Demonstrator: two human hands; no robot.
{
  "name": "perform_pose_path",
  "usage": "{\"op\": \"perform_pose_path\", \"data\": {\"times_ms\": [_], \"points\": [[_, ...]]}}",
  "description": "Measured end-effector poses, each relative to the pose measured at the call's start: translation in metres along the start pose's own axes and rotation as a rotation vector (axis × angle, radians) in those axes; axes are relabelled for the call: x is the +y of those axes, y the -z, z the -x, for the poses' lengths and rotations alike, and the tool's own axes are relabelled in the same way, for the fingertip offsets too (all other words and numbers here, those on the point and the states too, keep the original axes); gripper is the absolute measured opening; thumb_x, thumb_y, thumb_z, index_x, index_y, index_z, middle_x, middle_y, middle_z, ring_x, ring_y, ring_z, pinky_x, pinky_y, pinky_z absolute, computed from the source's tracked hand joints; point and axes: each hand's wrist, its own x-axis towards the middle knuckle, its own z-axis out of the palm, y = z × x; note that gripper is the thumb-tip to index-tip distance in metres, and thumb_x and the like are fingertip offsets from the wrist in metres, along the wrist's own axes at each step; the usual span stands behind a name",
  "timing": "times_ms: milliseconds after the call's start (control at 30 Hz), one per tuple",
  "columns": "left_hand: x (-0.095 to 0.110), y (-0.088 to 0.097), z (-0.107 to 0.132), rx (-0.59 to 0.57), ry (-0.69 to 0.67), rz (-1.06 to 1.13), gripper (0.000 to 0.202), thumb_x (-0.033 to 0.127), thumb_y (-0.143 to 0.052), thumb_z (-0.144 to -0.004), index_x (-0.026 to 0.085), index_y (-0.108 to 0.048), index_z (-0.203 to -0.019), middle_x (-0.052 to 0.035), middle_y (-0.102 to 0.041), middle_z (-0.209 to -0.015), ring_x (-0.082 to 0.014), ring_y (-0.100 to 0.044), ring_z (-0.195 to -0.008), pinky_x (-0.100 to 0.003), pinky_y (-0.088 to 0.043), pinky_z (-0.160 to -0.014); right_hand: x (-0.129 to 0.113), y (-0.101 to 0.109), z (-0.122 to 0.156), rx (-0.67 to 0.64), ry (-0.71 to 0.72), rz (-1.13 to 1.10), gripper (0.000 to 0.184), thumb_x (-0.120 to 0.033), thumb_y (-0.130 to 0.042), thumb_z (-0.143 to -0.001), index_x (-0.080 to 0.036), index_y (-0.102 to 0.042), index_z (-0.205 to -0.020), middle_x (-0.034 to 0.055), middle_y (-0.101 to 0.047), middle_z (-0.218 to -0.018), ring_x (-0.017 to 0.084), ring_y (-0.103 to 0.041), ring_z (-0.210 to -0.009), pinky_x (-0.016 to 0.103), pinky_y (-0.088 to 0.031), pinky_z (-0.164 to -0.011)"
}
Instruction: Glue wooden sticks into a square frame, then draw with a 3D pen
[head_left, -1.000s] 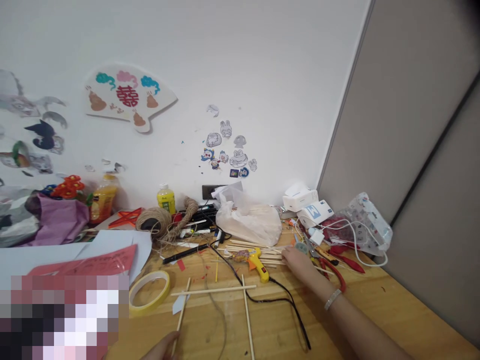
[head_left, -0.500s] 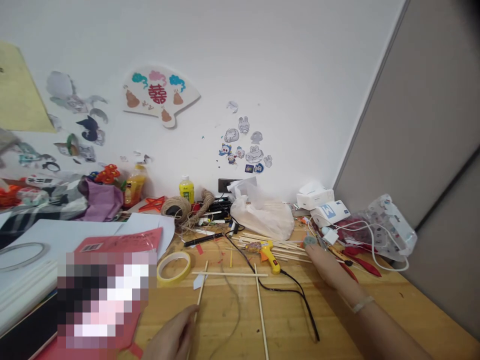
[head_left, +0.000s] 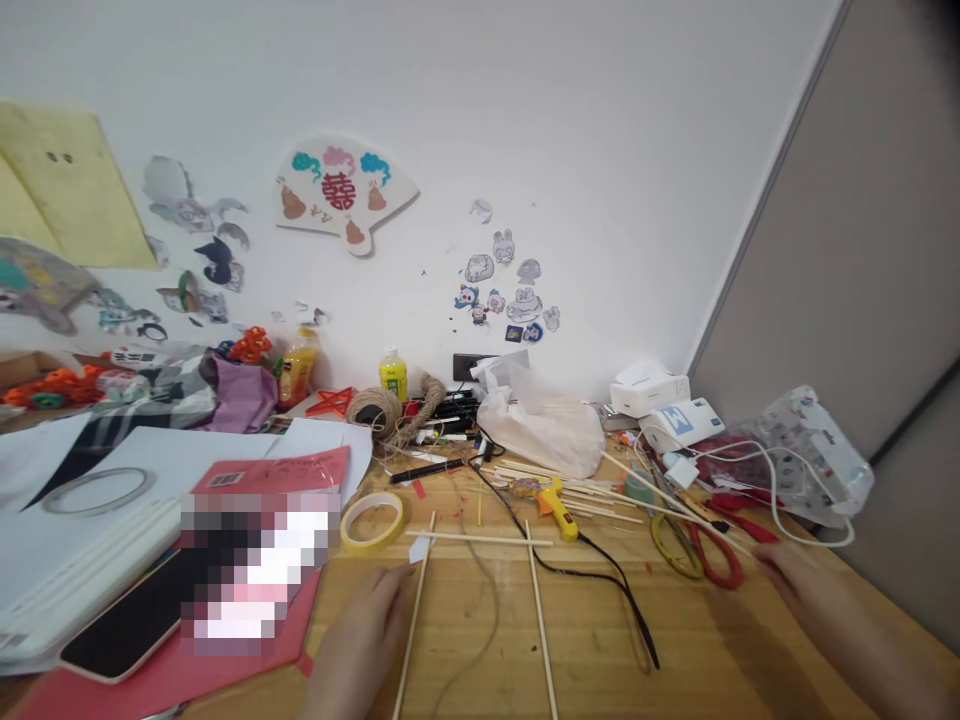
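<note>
My right hand [head_left: 795, 580] is at the right, its fingers closed on the end of a thin wooden stick [head_left: 667, 492] that slants up and left across the scissors [head_left: 694, 550]. My left hand [head_left: 367, 625] is low at the centre left, next to the left upright stick [head_left: 415, 620]; its fingers are partly hidden and blurred, and whether they touch the stick is unclear. A crosswise stick [head_left: 480, 539] lies over the tops of the left stick and the right upright stick [head_left: 541, 630].
Behind the sticks lie a yellow glue gun [head_left: 559, 510] with its black cord and a bundle of sticks [head_left: 600, 492]. A tape roll [head_left: 373, 522], red folder [head_left: 247, 670] and phone [head_left: 127, 620] are leftward. A plastic bag [head_left: 540, 430] and twine [head_left: 375, 410] stand near the wall.
My right hand has drawn back to the right from the green tape roll area, now with a stick in it. The scissors have come into sight. The view has shifted slightly left.
</note>
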Motion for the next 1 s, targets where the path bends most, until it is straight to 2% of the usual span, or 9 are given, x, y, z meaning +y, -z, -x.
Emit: {"op": "perform_pose_path", "data": {"times_ms": [67, 133, 233, 467, 600, 700, 800, 867, 1000], "points": [[0.011, 0.009, -0.021, -0.098, -0.097, -0.127, 0.032, 0.024, -0.035, -0.087, 0.018, -0.066, -0.092, -0.0108, -0.069, -0.091, -0.0233, -0.065, -0.085, -0.036, -0.051, -0.077, -0.021, -0.011, 0.018, -0.108, -0.004, -0.153, 0.022, -0.021, -0.042, -0.082, -0.024, -0.063, -0.075, 0.0102, -0.069, -0.081, 0.023, -0.065, -0.075, 0.033, -0.052, -0.070], [0.020, 0.015, -0.042, -0.100, -0.120, -0.281, 0.029, 0.018, -0.038, -0.085, 0.016, -0.065, -0.095, -0.0130, -0.065, -0.096, -0.0243, -0.062, -0.087, -0.038, -0.047, -0.078, -0.052, -0.024, 0.033, -0.140, 0.054, -0.254, 0.023, -0.022, -0.041, -0.082, -0.025, -0.064, -0.079, 0.0090, -0.069, -0.083, 0.022, -0.065, -0.078, 0.032, -0.052, -0.071], [0.025, 0.013, -0.065, -0.150, -0.170, -0.349, 0.024, 0.011, -0.040, -0.081, 0.013, -0.064, -0.082, -0.0131, -0.064, -0.087, -0.0227, -0.060, -0.080, -0.036, -0.044, -0.076, -0.102, -0.040, 0.045, -0.184, 0.190, -0.337, 0.026, -0.019, -0.038, -0.086, -0.025, -0.063, -0.081, 0.0055, -0.066, -0.081, 0.019, -0.063, -0.075, 0.029, -0.051, -0.070], [0.018, 0.008, -0.076, -0.193, -0.211, -0.288, 0.023, 0.019, -0.043, -0.085, 0.014, -0.062, -0.071, -0.0109, -0.065, -0.079, -0.0219, -0.059, -0.076, -0.033, -0.042, -0.073, -0.166, -0.062, 0.055, -0.250, 0.450, -0.321, 0.025, -0.005, -0.043, -0.086, -0.023, -0.060, -0.087, 0.0015, -0.062, -0.086, 0.015, -0.061, -0.079, 0.022, -0.048, -0.070], [0.017, 0.021, -0.058, -0.178, -0.171, -0.232, 0.027, 0.021, -0.039, -0.088, 0.013, -0.064, -0.080, -0.0119, -0.066, -0.086, -0.0229, -0.060, -0.084, -0.034, -0.043, -0.078, -0.183, -0.076, 0.062, -0.229, 0.510, -0.279, 0.021, -0.006, -0.048, -0.085, -0.022, -0.060, -0.084, 0.0011, -0.062, -0.084, 0.015, -0.060, -0.076, 0.021, -0.047, -0.068], [0.016, 0.038, -0.027, -0.187, -0.101, -0.163, 0.030, 0.028, -0.037, -0.090, 0.015, -0.064, -0.094, -0.0108, -0.068, -0.092, -0.0218, -0.062, -0.086, -0.033, -0.047, -0.076, -0.192, -0.080, 0.067, -0.245, 0.503, -0.299, 0.022, -0.006, -0.045, -0.085, -0.022, -0.060, -0.083, 0.0020, -0.062, -0.083, 0.015, -0.060, -0.076, 0.022, -0.047, -0.068], [0.012, 0.048, 0.011, -0.306, -0.088, 0.036, 0.028, 0.038, -0.045, -0.088, 0.020, -0.065, -0.095, -0.0075, -0.069, -0.098, -0.0204, -0.063, -0.090, -0.031, -0.049, -0.080, -0.196, -0.080, 0.071, -0.296, 0.457, -0.351, 0.022, -0.007, -0.043, -0.087, -0.021, -0.061, -0.084, 0.0028, -0.062, -0.083, 0.016, -0.061, -0.077, 0.023, -0.047, -0.068], [0.004, 0.047, 0.034, -0.363, -0.157, 0.044, 0.025, 0.041, -0.055, -0.082, 0.022, -0.068, -0.092, -0.0076, -0.070, -0.096, -0.0218, -0.064, -0.091, -0.031, -0.050, -0.082, -0.197, -0.080, 0.072, -0.314, 0.426, -0.402, 0.023, -0.009, -0.042, -0.088, -0.021, -0.061, -0.087, 0.0036, -0.061, -0.085, 0.016, -0.060, -0.079, 0.025, -0.047, -0.070], [-0.011, 0.028, 0.062, -0.198, -0.237, -0.058, 0.046, 0.049, -0.064, -0.073, 0.025, -0.064, -0.112, -0.0117, -0.067, -0.111, -0.0266, -0.062, -0.101, -0.035, -0.052, -0.085, -0.193, -0.073, 0.066, -0.329, 0.377, -0.481, 0.023, -0.013, -0.038, -0.090, -0.020, -0.060, -0.088, 0.0048, -0.061, -0.086, 0.017, -0.059, -0.080, 0.028, -0.048, -0.072]]}}
